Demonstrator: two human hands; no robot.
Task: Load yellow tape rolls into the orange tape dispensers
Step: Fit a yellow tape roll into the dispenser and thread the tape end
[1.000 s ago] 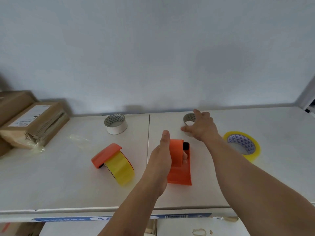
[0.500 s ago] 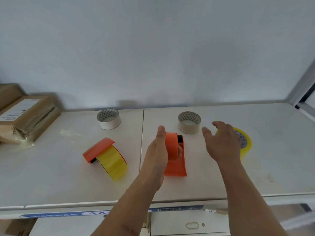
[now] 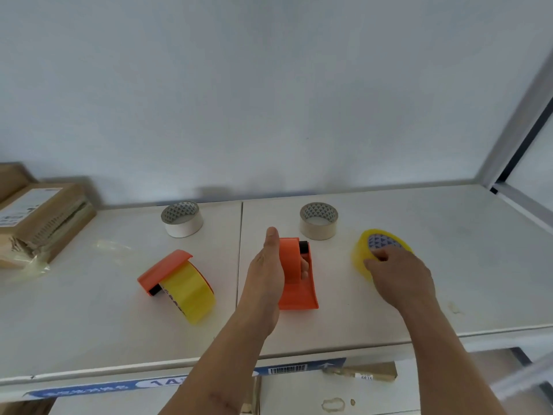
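An empty orange tape dispenser [image 3: 299, 292] lies at the middle of the white shelf, and my left hand [image 3: 269, 265] is wrapped around its left side, fingers showing through it. To the right a loose yellow tape roll [image 3: 363, 250] rests on the shelf; my right hand [image 3: 398, 274] lies over its near edge with fingers curled on the rim. On the left a second orange dispenser [image 3: 163, 268] holds a yellow tape roll [image 3: 191, 292].
Two beige tape cores stand near the wall, one [image 3: 182, 218] at left and one [image 3: 318, 220] behind the held dispenser. Cardboard boxes [image 3: 39, 217] sit at the far left beside a scrap of clear film [image 3: 27, 268]. A metal frame [image 3: 520, 121] borders the right.
My right hand has moved from the beige core at the back to the right and come down on the loose yellow roll. The left hand has stayed on the dispenser.
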